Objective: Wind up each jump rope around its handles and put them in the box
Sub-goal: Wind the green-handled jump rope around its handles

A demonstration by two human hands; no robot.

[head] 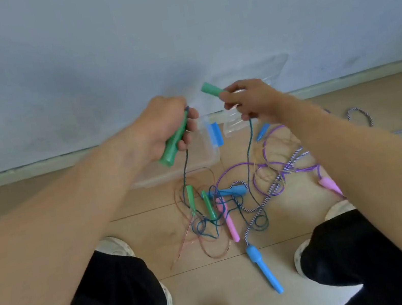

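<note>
My left hand (165,125) grips one green handle (174,142) of a jump rope, held slanted above the floor. My right hand (252,100) grips the other green handle (211,90), whose end points up and left. A dark blue-green cord (248,154) hangs from both handles down into a tangle on the floor. The clear plastic box (193,160) with a blue clasp (214,134) sits just behind my hands. Its clear lid (255,72) leans against the wall.
On the floor lies a tangle of ropes: two small green handles (199,201), a pink handle (230,225), blue handles (264,267), a purple cord (272,166) and a striped cord (362,115). My knees and shoes frame the pile. A wall stands close behind.
</note>
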